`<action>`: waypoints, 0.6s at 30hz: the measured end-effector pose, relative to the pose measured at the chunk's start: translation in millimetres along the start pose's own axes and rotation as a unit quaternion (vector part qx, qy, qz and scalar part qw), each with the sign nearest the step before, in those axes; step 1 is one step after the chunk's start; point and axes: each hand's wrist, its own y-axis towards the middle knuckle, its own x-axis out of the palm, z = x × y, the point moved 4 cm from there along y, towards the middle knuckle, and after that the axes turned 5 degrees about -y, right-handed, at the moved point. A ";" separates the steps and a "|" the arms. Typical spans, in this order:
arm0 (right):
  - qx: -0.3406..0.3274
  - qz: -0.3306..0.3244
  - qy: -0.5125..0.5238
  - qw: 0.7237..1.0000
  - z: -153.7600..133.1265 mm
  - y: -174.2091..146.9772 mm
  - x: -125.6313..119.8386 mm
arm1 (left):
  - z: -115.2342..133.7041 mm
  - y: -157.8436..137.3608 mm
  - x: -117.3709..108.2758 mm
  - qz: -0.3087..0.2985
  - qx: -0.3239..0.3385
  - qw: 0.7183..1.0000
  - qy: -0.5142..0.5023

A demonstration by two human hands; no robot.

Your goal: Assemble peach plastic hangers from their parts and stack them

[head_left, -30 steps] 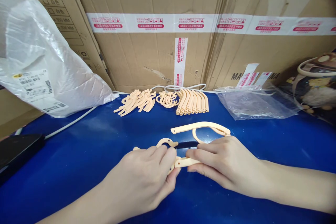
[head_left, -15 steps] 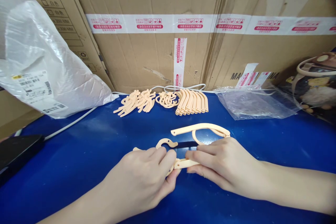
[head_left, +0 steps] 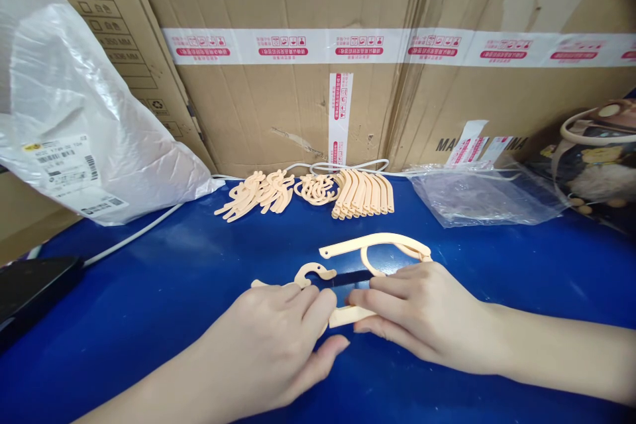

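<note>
Head view. Clock face centred on the gap between my hands.

At 3 o'clock, my right hand (head_left: 422,318) is closed, its thumb below and fingers above, pinching a pale bar (head_left: 350,316). The bar lies across the centre, its free end pointing to 9 o'clock and reaching the fingers of my left hand (head_left: 283,338). That hand's fingers are curled, with the thumb standing apart below; the fingers hide what is under them, so I cannot tell whether they grip anything.

A pale hook (head_left: 315,269) with a dark hole near its tip shows at 11 o'clock, just beyond my left fingers. Another pale tip (head_left: 258,283) pokes out past the knuckles at 10 o'clock. At 1 o'clock, a long bent arm (head_left: 372,240) with a hole in its end runs to just beside my right knuckles; a curved piece (head_left: 366,260) lies beneath it.

Farther out on the blue table (head_left: 199,245): slim pieces (head_left: 261,193) in a heap at 11, hooks (head_left: 317,190) just short of 12, a row of bent arms (head_left: 365,193) just past 12. Clear plastic bag (head_left: 472,199) at 2; white parcel (head_left: 74,99) at 10.
</note>
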 end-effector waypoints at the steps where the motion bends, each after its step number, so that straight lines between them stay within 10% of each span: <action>1: -0.005 0.002 -0.001 1.000 0.1 0.0 0.7 | 0.3 -0.1 0.8 -0.011 -0.001 1.000 -0.014; 9: -0.053 0.091 -0.019 0.994 3.4 0.4 -8.3 | -8.5 -5.8 5.1 -0.051 -0.066 0.993 -0.088; 18: 0.066 0.141 -0.028 0.987 32.2 3.2 -19.1 | -27.8 -12.2 4.6 -0.047 -0.101 0.988 -0.111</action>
